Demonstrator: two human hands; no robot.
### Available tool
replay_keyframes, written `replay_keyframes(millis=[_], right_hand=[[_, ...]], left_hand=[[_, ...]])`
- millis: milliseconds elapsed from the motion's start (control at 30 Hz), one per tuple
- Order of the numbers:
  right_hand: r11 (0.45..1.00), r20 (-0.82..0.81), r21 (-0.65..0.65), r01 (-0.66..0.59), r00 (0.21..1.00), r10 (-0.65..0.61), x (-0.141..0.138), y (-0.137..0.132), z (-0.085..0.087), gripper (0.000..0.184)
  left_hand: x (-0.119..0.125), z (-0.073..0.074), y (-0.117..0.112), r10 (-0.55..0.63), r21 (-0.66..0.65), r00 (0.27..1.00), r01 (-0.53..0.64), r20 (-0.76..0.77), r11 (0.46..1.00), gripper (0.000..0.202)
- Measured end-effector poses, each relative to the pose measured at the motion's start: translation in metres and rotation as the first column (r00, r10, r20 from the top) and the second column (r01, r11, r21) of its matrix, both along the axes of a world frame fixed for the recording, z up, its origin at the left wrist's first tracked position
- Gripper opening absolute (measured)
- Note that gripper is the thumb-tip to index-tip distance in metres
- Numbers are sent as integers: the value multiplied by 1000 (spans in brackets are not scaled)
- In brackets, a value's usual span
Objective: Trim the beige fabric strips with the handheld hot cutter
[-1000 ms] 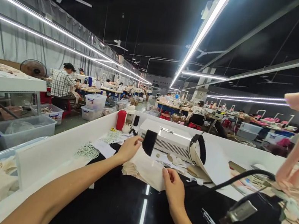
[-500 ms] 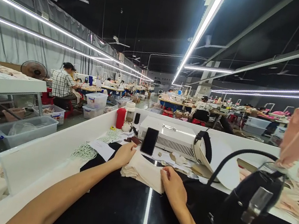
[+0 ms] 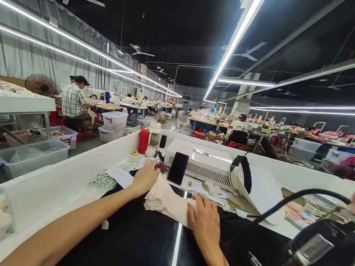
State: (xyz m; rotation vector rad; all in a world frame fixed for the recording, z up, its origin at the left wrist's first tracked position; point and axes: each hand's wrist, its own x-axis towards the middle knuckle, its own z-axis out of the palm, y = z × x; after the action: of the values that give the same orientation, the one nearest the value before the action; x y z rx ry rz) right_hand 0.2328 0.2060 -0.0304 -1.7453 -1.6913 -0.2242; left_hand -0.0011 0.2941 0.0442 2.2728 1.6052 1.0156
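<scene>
A stack of cream fabric pieces (image 3: 168,201) lies on the black tabletop (image 3: 130,244) in front of me, its layers showing along the near left edge. At its far left corner, my left hand (image 3: 145,178) has its fingers bent and closed on the edge, with the thumb partly hidden. Over the right end of the stack rests my right hand (image 3: 207,223), its fingers stretched out on the cloth and the thumb apart. Just behind the stack, a black phone (image 3: 178,168) leans against a white vented box (image 3: 200,160).
A dark machine with a metal plate (image 3: 309,255) and a black hose (image 3: 301,191) stands at the right. Green-white cord (image 3: 101,180) and a paper slip (image 3: 120,177) lie left. A red container (image 3: 143,140) stands at the back. A seated co-worker (image 3: 74,98) is beyond the white side wall.
My right hand has gone from pinching the stack's right end to lying over it with fingers stretched. My left hand has shifted slightly left. The dark machine appears further right.
</scene>
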Motion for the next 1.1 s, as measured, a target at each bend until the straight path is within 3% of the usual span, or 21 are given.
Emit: replay_keyframes(millis=[100, 200, 267, 533, 700, 967, 1100], right_hand=[[992, 30, 39, -117, 993, 116, -14, -1, 3, 24], [976, 72, 52, -211, 976, 207, -30, -1, 4, 28], [972, 101, 45, -229, 969, 223, -37, 0, 2, 33], [974, 186, -35, -222, 956, 225, -42, -4, -11, 37], [973, 180, -69, -219, 957, 228, -43, -5, -9, 39], [970, 129, -103, -220, 964, 233, -43, -10, -4, 41], [973, 68, -109, -202, 975, 210, -46, -14, 5, 51]], left_hand=[[14, 8, -14, -190, 70, 980, 194, -63, 978, 31], [28, 7, -22, -382, 45, 911, 392, -156, 919, 25], [30, 2, -20, -445, 10, 872, 456, -203, 890, 25], [-5, -35, 7, -408, -112, 883, 393, -232, 913, 38], [-9, -54, 8, -454, -114, 871, 439, -191, 891, 44], [-6, -69, 13, -441, -77, 875, 435, -200, 897, 54], [-4, -71, 18, -418, -76, 881, 411, -222, 908, 57]])
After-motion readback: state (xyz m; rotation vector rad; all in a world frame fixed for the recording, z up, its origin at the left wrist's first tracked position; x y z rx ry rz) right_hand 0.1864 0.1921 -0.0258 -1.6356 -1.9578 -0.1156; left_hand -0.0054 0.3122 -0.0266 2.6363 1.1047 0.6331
